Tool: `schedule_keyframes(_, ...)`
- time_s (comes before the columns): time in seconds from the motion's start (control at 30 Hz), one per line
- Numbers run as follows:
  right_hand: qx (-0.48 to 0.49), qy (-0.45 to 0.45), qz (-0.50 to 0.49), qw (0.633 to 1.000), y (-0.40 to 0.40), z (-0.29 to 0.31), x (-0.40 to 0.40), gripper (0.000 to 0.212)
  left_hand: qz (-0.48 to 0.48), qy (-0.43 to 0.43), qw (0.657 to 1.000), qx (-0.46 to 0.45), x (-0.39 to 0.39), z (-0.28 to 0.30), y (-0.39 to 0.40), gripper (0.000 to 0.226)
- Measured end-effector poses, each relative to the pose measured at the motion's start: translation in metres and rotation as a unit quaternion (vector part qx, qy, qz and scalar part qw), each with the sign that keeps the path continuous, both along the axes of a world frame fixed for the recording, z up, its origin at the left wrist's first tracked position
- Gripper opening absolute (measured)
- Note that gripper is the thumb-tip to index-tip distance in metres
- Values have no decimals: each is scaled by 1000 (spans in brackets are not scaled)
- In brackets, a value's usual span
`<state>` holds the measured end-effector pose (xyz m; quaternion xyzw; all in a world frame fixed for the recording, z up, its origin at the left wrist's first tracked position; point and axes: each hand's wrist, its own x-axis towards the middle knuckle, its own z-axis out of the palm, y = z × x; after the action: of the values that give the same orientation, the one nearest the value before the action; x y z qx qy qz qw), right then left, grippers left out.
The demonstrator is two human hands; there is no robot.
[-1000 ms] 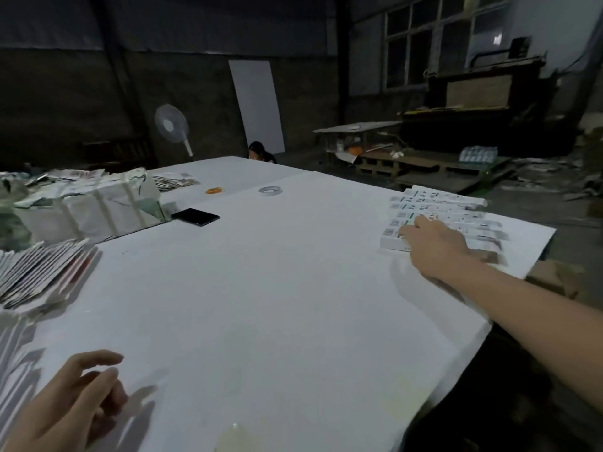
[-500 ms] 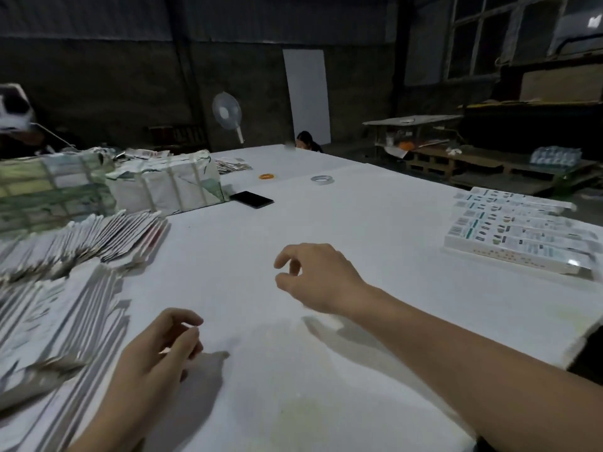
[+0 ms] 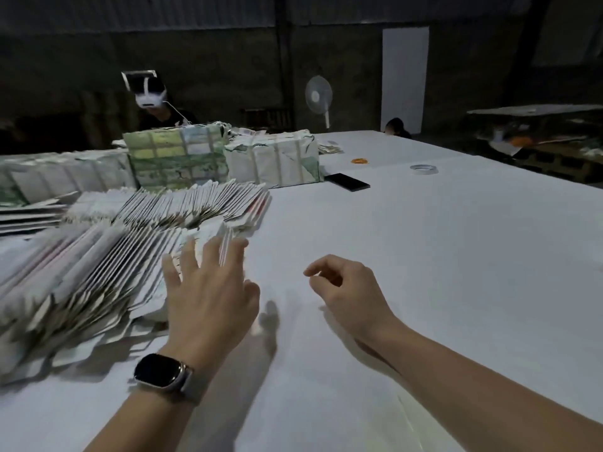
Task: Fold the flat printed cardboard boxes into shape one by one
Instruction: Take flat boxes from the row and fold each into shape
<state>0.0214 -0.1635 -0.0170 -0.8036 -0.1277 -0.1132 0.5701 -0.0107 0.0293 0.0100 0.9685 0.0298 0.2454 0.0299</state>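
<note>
Flat printed cardboard boxes (image 3: 98, 275) lie fanned on edge in a long leaning row on the left part of the white table (image 3: 456, 256), with a second fanned row (image 3: 195, 207) just behind it, running toward the table's middle. Left hand (image 3: 208, 295) reaches over the near end of the front row, fingers straight and spread, fingertips (image 3: 215, 247) over or touching the last blank; blur, contact cannot be told. It holds nothing. Smartwatch (image 3: 161, 373) with dark face on the left wrist. Right hand (image 3: 346, 288) hovers over bare tabletop just right of the left hand, fingers loosely curled with thumb and forefinger near each other, nothing between them. Behind the fanned rows, wrapped bundles: a green printed one (image 3: 177, 158) in the middle, a whiter strapped one (image 3: 274, 161) to its right, lower pale ones (image 3: 62, 174) to the left. Black phone (image 3: 347, 182) lies flat just right of the strapped bundle. Roll of tape (image 3: 423, 169) further right, small orange ring (image 3: 360, 161) beyond the phone, both apart from the stacks. Person wearing a white headset (image 3: 148, 93) sits behind the bundles at the far side. Another person's head (image 3: 395, 125) shows past the table's far edge. Standing fan (image 3: 318, 96) and a pale upright panel (image 3: 404, 79) against the dark back wall.
</note>
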Motion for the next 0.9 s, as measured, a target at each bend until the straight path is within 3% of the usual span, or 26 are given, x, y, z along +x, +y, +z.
schedule_keyframes(0.07, 4, 7, 9, 1000, 1, -1, 0, 20, 28, 52, 998, 0, 2, -2, 7, 63)
schedule_keyframes(0.17, 20, 13, 20, 1000, 1, 0, 1, 22, -19, 49, 999, 4, 3, -5, 13, 64)
schedule_keyframes(0.37, 55, 31, 21, 998, -2, -2, 3, 26, -86, -49, 995, 3, 0, -5, 1, 57)
schedule_keyframes(0.47, 62, 32, 26, 997, -2, -2, 3, 26, -123, -158, 979, -41, 1, 0, 4, 57)
schedule_keyframes(0.6, 88, 33, 35, 995, -1, -1, 4, 8, -189, -278, 920, -202, 1, 4, -5, 58)
schedule_keyframes(0.67, 112, 30, 35, 993, -2, 0, 5, 12, -225, -233, 873, -365, -1, 4, -17, 66)
schedule_keyframes(0.73, 132, 34, 28, 990, -2, 1, 6, 17, -250, -162, 804, -515, -5, -1, -27, 70)
schedule_keyframes(0.9, 206, 52, 14, 977, -1, 4, 6, 35, -269, -38, 681, -680, -6, -16, -38, 66)
